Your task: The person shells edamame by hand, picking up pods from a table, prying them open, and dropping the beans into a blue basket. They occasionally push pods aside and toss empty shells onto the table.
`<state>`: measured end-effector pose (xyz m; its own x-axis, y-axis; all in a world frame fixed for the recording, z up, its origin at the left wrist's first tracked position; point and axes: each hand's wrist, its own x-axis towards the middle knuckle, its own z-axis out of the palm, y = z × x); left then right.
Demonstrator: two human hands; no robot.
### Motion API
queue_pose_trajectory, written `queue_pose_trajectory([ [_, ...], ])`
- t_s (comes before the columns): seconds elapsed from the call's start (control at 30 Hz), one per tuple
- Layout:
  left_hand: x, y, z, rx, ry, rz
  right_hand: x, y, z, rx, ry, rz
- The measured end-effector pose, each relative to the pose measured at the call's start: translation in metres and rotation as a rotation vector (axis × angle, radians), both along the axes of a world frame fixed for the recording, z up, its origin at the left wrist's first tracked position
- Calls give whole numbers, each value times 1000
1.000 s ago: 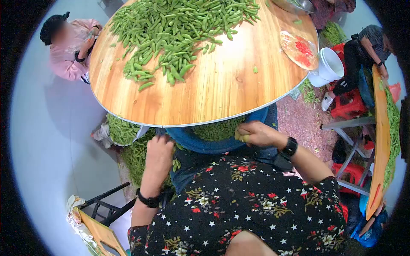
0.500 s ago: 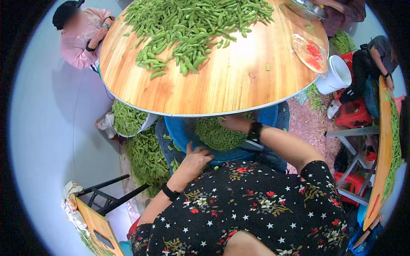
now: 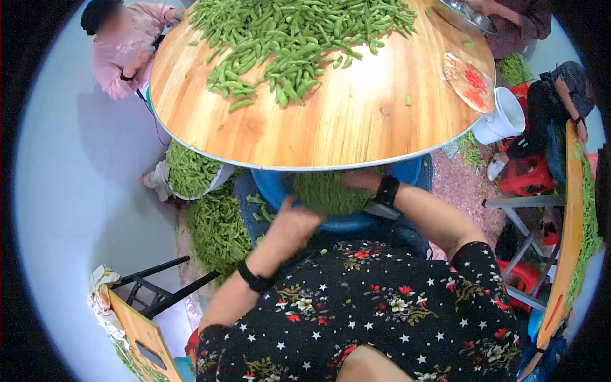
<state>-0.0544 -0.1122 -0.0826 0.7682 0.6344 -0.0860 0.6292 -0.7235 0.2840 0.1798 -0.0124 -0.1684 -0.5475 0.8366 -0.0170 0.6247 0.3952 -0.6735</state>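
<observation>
Below the table's near edge, a blue basin rests at my lap with green beans in it, blurred by motion. My left hand is at the left side of the beans, near the basin's front rim; its fingers are smeared. My right hand is at the beans' right side, partly under the table edge, and its fingers are hidden. A dark object with a straight edge shows below my right wrist. Green pods lie heaped on the round wooden table.
A white bucket hangs at the table's right edge, by a plastic bag. Pods fill a sack and lie on the floor at left. People sit at far left, upper right and right, near a red stool.
My left hand has moved slightly right and up, off the basin's front rim toward the beans. My right wrist has shifted slightly right. The beans and left hand now look blurred.
</observation>
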Motion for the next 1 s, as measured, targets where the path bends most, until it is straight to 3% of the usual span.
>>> queue_pose_trajectory([
  [0.1, 10, 40, 14, 53, -194, -2, 17, -11, 0, 113, 104, -3],
  [0.13, 15, 30, 7, 108, -54, -76, 22, -12, -1, 128, 25, -44],
  [0.23, 4, -27, -21, -25, -188, -114, 28, -32, 45, 108, -366, -46],
  [0.33, -9, -34, -1, -58, -184, 6, 29, -41, 38, -51, -140, -59],
  [0.4, -25, -30, -6, -23, -121, 19, 25, -45, 26, 192, 12, -135],
  [0.43, -32, -27, -6, 7, -54, 20, 22, -45, 47, 199, 16, -134],
  [0.5, -36, -29, 1, -8, 3, 9, 22, -51, 86, -978, 381, -380],
  [0.53, -34, -30, 8, -77, -88, 52, 22, -55, 88, -973, 386, -387],
  [0.6, -24, -30, 23, -143, -180, 99, 16, -69, 90, -1133, 758, -281],
  [0.67, -5, -25, 39, -268, -597, 280, 6, -79, 104, -1125, 824, -234],
  [0.7, 4, -22, 45, -259, -598, 280, 4, -81, 111, -1115, 889, -190],
  [0.77, 23, -17, 58, -450, -866, 415, 3, -80, 121, -1093, 851, -124],
  [0.83, 30, -7, 68, -415, -903, 404, -2, -83, 138, -923, 810, -71],
  [0.9, 31, 6, 71, -153, -838, 170, 1, -83, 164, -872, 756, -90],
  [0.93, 32, 5, 76, -307, -870, 260, 3, -83, 171, -829, 767, -98],
  [0.97, 31, 6, 76, -303, -872, 251, 4, -83, 179, -788, 777, -103],
  [1.0, 30, 9, 74, -598, -1029, 369, 7, -82, 185, -823, 793, -104],
])
